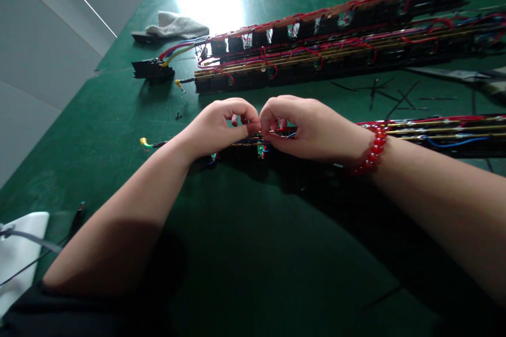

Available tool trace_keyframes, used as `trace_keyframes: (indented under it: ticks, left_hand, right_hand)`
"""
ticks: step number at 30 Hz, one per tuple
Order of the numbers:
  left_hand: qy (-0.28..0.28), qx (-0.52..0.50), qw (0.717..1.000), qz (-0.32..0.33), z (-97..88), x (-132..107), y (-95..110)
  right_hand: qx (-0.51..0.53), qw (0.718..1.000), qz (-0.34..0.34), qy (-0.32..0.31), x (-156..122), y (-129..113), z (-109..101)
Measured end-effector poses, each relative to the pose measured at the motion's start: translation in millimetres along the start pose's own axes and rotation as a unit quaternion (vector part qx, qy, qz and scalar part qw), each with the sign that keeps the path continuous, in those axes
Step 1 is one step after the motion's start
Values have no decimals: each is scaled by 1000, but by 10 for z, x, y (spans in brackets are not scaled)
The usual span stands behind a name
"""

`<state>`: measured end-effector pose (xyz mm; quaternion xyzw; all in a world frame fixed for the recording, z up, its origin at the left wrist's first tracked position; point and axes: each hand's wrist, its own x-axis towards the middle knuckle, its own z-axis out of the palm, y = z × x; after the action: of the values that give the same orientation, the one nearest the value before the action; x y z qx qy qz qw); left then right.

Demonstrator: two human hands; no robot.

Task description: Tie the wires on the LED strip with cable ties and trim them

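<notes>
The green bench (237, 253) has a pale cloth (174, 25) at its far left. Two long wired strips (328, 45) lie across the back, beside a black block (152, 69). The nearer wired strip (446, 134) lies on the bench under the left hand (221, 126) and the right hand (304, 126). The fingers (253, 129) of both are pinched together, tips meeting over this strip; what is between them cannot be told. A red bead bracelet (373, 150) circles the right wrist.
</notes>
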<state>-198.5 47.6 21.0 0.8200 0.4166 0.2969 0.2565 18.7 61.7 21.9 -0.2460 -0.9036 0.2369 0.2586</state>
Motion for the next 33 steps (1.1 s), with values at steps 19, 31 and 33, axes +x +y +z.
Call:
trace_keyframes:
  ticks: [19,31,33]
  left_hand:
    - [23,-122,992,-27,-62,-28,64]
    - [94,-79,992,38,10,-8,62]
    - [107,-81,990,39,26,-9,46]
  right_hand:
    - [10,998,-55,-4,-22,41,3]
    - [-16,998,-66,15,-10,92,36]
    - [-8,998,-64,14,-10,98,32]
